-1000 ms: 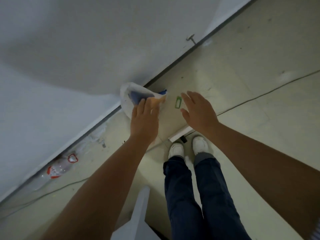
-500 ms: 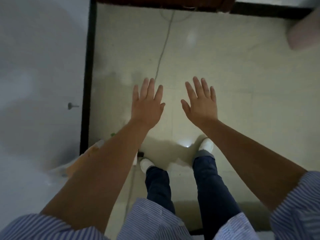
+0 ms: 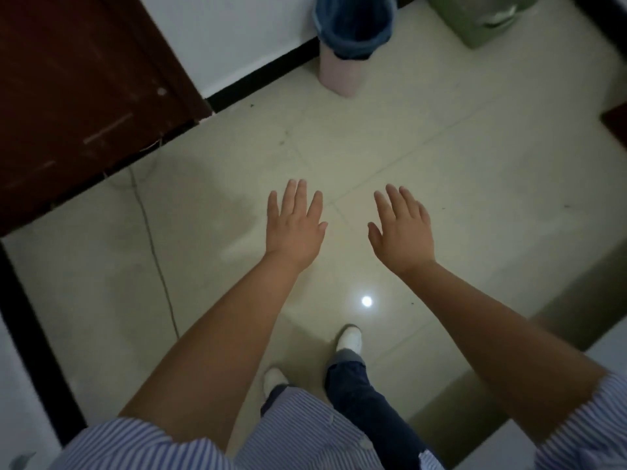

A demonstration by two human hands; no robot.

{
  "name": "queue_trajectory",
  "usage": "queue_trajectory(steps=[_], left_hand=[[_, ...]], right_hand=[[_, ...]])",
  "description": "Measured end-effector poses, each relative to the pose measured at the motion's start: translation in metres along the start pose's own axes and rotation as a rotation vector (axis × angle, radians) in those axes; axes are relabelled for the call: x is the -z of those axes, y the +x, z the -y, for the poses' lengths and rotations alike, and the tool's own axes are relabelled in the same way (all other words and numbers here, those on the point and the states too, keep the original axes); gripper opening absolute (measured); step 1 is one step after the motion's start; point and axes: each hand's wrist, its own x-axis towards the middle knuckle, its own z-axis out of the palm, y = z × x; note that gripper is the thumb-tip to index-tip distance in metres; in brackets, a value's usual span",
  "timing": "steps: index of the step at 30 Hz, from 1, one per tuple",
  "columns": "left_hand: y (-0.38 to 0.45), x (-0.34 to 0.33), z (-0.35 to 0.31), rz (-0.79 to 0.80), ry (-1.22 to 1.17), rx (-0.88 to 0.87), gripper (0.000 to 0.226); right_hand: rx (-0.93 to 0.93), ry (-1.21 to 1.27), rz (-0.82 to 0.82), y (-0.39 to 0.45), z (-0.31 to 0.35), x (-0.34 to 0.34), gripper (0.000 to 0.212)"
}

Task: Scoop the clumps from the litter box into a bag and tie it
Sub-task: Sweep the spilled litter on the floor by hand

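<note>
Nearest are the striped sleeves (image 3: 142, 446) and the dark blue trousers (image 3: 369, 412), with two white shoes (image 3: 349, 339) planted on the pale tiled floor (image 3: 458, 171), one set ahead of the other. A small bright spot of reflected light (image 3: 366, 301) lies on the tiles just beyond the forward shoe. Above that both bare forearms reach out over the floor: the left hand (image 3: 294, 228) is flat and wide, fingers straight and a little spread, holding nothing; the right hand (image 3: 403, 232) is the same, palm down, fingers straight, empty. The hands are apart, with bare tile between them. A thin cable (image 3: 152, 245) runs along the floor on the left, toward the dark brown door (image 3: 78, 89) at the far left. At the far wall stands a pink bin (image 3: 341, 76) lined with a blue bag (image 3: 353, 25), and to its right, in the far corner, a green container (image 3: 481, 18), partly cut off. Neither litter box nor scoop is in sight. Half a second ago the door showed only as a strip at the top edge and neither bin nor green container was in view; the white bag the left hand touched a second ago is gone from sight.
</note>
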Motion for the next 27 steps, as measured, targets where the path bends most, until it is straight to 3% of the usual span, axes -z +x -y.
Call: queue_trajectory(steps=[4,14,22,27], left_hand=[[0.071,0.042,-0.052,-0.008,0.067,-0.126,0.056],[0.287,0.143,-0.121,0.043,0.088,-0.166,0.055],[0.427,0.198,-0.197,0.122,0.132,-0.231,0.056],[0.525,0.240,-0.253,0.100,0.118,-0.174,0.056]], right_hand=[[-0.075,0.042,-0.016,0.050,-0.070,0.043,0.054],[-0.271,0.126,-0.081,0.230,-0.207,0.142,0.052],[-0.379,0.158,0.079,0.344,-0.319,0.181,0.052],[-0.318,0.191,0.082,0.430,-0.390,0.207,0.050]])
